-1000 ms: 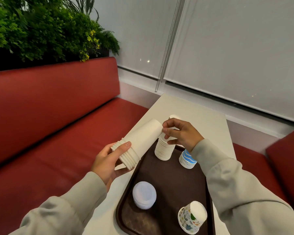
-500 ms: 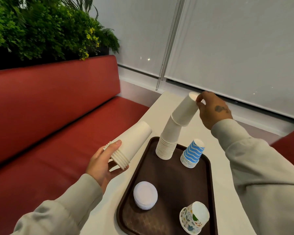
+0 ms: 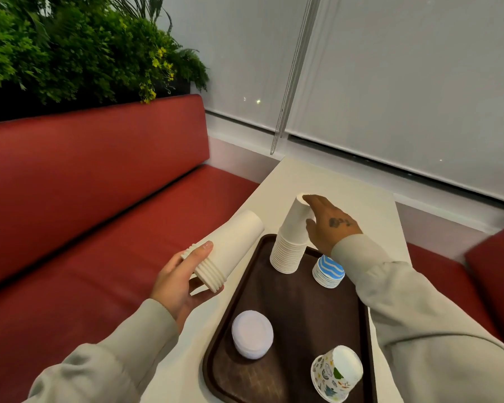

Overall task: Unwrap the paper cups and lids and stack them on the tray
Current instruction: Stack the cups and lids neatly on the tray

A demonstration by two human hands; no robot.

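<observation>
Just left of the brown tray (image 3: 303, 309), the left hand (image 3: 178, 280) gripped a short stack of white cups (image 3: 230, 248) near its rims, tilted over the desk (image 3: 346, 181) edge. The right hand (image 3: 329, 225) curled its thumb and fingers round the top of the tall white stack (image 3: 288, 251) standing upside down in the tray's far left corner. Blue-striped cups (image 3: 329, 271) stood just beside it; lids (image 3: 252, 334) and patterned cups (image 3: 336, 373) sat nearer.

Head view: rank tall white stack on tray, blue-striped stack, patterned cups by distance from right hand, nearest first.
1. Tall white stack, far-left on the tray; the right hand holds its top.
2. Blue-striped stack, far side, just right of the white one.
3. Patterned cups, near-right corner.
</observation>
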